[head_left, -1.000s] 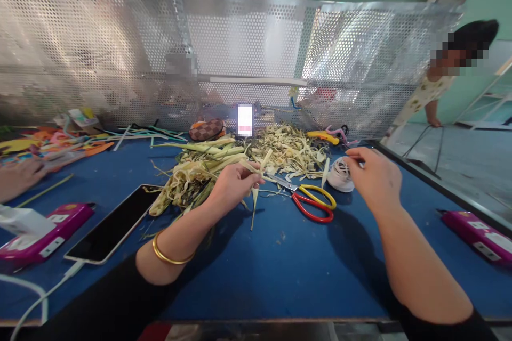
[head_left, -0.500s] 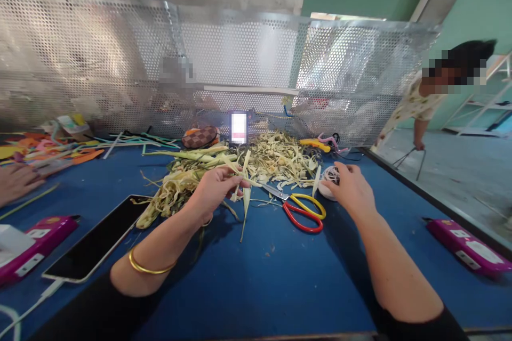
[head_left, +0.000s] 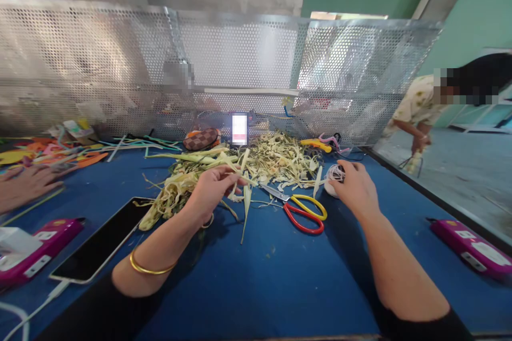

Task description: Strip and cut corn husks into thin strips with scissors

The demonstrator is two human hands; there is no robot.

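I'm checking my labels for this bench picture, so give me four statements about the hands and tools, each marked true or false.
1. The scissors have one red handle and one yellow. True.
2. The left hand holds pale leaf strips. True.
3. The right hand grips the scissors. False: it is at the white string ball.
4. The gold bangle is on the right arm. False: it is on the left.

The flat blue table (head_left: 276, 287) holds red-and-yellow metal scissors (head_left: 305, 214). A flat black phone (head_left: 102, 242) lies there too.
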